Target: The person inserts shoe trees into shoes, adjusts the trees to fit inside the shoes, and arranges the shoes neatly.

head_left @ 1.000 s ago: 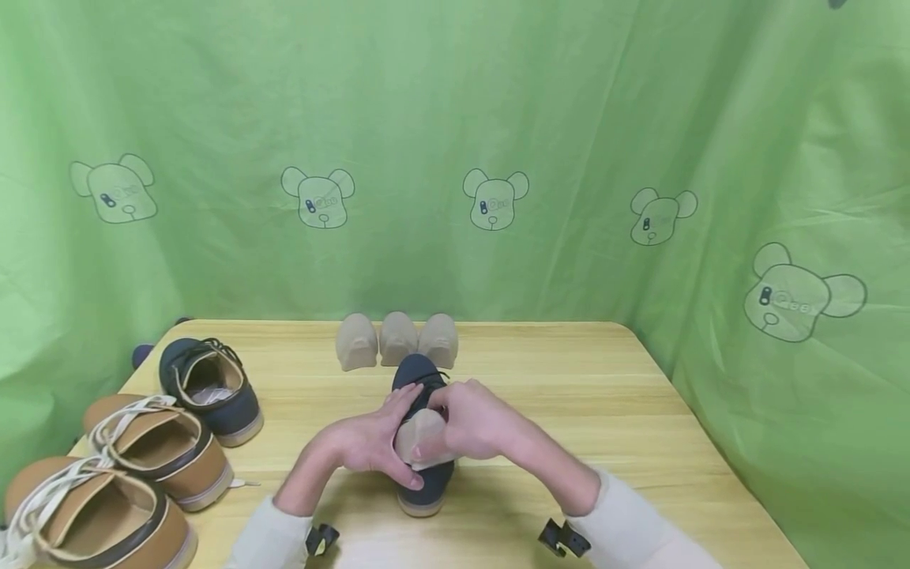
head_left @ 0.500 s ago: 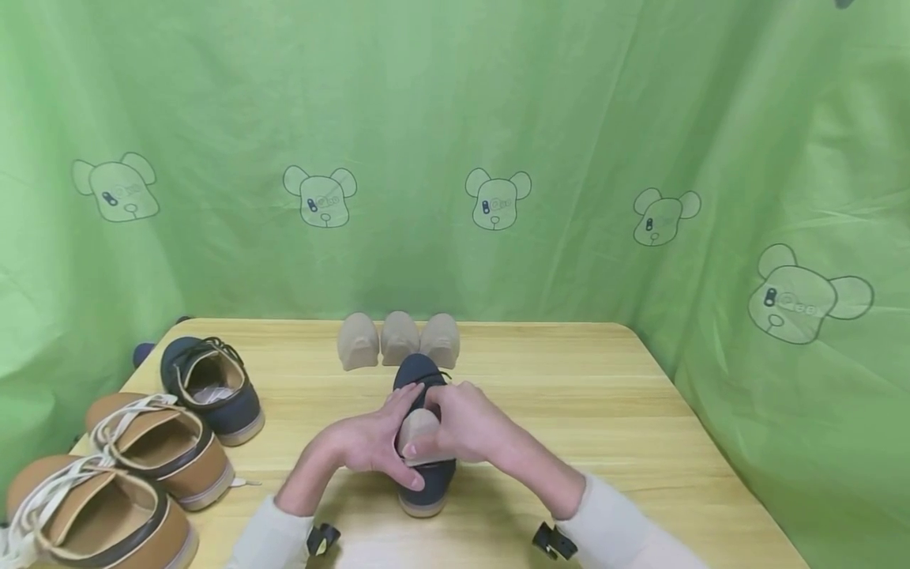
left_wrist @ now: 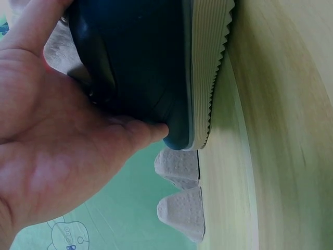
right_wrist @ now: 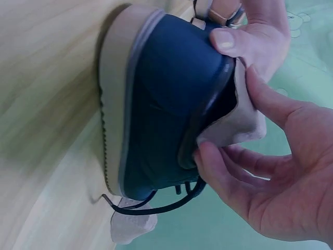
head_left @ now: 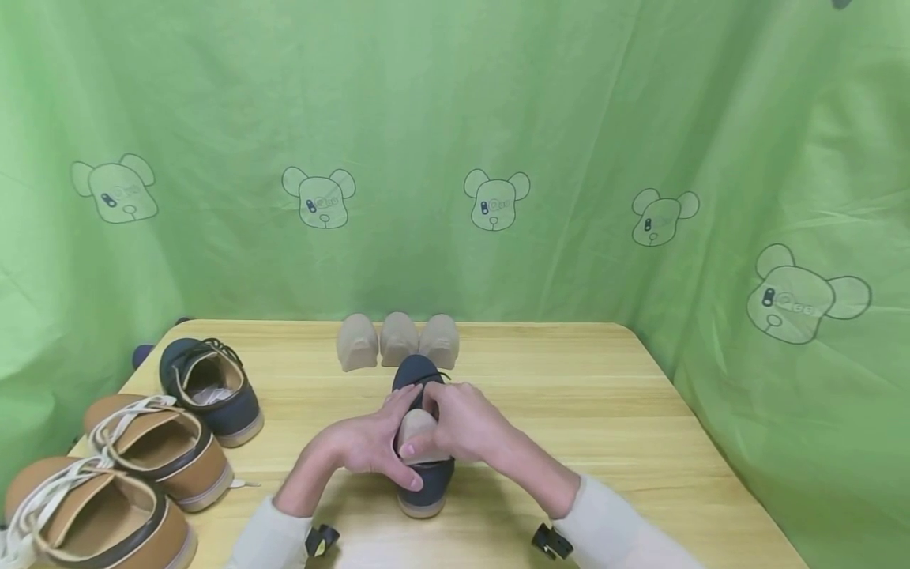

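Observation:
A navy lace-up shoe (head_left: 425,488) stands on the table, toe pointing away from me. My left hand (head_left: 368,442) grips it around the left side of its opening; in the right wrist view the left thumb (right_wrist: 225,40) lies on the heel collar. A grey moulded-pulp shoe insert (right_wrist: 237,121) sits partly inside the opening. My right hand (head_left: 465,420) pinches this insert between thumb and fingers, with the fingertips close to the shoe's collar. How far the insert reaches inside is hidden.
Three more pulp inserts (head_left: 400,338) stand in a row beyond the toe. On the left are another navy shoe (head_left: 238,407) and two brown shoes (head_left: 202,466) with pale laces. A green curtain (head_left: 412,261) surrounds the wooden table (head_left: 569,395).
My right hand has shifted slightly left with the insert, and its thumb has moved left over the insert. The left hand and the shoe have stayed in place.

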`<control>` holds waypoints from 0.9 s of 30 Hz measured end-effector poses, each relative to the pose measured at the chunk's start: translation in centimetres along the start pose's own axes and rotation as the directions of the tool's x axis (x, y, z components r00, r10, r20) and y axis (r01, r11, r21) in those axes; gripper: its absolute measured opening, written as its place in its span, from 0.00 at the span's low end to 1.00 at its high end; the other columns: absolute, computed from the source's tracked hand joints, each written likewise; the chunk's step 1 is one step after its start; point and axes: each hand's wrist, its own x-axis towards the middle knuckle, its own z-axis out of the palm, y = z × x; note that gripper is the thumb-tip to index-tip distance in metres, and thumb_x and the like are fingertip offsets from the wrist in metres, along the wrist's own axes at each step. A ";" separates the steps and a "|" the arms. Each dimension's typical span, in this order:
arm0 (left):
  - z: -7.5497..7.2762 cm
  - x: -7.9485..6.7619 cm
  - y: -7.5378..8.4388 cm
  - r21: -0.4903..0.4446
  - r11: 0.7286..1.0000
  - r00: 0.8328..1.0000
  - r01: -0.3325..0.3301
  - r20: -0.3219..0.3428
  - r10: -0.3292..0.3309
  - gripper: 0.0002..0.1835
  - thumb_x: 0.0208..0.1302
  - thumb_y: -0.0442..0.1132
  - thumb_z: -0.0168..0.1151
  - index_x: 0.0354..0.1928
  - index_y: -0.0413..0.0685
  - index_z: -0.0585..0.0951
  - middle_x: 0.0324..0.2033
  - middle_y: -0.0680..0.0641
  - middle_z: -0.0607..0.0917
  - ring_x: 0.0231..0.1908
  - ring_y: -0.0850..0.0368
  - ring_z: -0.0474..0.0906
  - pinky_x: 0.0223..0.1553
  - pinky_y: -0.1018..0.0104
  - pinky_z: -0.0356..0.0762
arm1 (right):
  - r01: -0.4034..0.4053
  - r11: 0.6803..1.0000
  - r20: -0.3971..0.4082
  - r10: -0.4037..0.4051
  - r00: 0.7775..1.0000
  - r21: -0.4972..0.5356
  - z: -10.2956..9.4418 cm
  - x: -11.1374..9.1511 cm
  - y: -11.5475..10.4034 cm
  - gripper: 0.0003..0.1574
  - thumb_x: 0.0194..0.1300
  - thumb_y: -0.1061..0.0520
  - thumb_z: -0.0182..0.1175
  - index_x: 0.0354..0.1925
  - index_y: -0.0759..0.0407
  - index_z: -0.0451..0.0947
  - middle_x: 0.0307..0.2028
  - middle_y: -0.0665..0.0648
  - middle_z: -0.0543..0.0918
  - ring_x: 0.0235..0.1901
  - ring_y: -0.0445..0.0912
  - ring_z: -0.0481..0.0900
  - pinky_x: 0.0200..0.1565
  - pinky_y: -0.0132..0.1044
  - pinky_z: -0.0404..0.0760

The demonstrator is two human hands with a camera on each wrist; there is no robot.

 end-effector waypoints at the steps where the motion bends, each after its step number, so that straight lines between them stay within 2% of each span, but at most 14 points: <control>1: 0.0 0.0 0.0 -0.002 1.000 1.000 0.001 0.000 -0.001 0.73 0.43 0.52 0.82 0.81 0.41 0.40 0.80 0.34 0.39 0.80 0.40 0.39 0.76 0.42 0.51 | -0.002 1.000 -0.002 0.002 1.000 0.002 0.1 0.0 0.0 0.32 0.41 0.33 0.81 0.30 0.48 0.74 0.25 0.47 0.79 0.28 0.43 0.75 0.28 0.34 0.74; 15: -0.1 0.0 -0.1 0.011 1.000 1.000 -0.015 -0.002 0.016 0.74 0.43 0.54 0.82 0.80 0.39 0.40 0.80 0.34 0.42 0.78 0.39 0.46 0.75 0.42 0.56 | -0.043 0.998 -0.038 0.045 0.998 0.036 0.9 0.3 0.4 0.35 0.39 0.35 0.82 0.31 0.49 0.72 0.28 0.48 0.77 0.29 0.44 0.75 0.31 0.35 0.74; 27: -0.1 0.0 -0.1 0.004 0.999 0.999 -0.038 -0.007 0.038 0.74 0.42 0.53 0.83 0.81 0.42 0.41 0.80 0.37 0.45 0.78 0.42 0.47 0.75 0.44 0.56 | -0.023 0.999 -0.052 0.025 0.998 0.037 1.5 0.3 0.4 0.36 0.40 0.35 0.82 0.32 0.48 0.69 0.29 0.49 0.76 0.30 0.44 0.75 0.31 0.36 0.75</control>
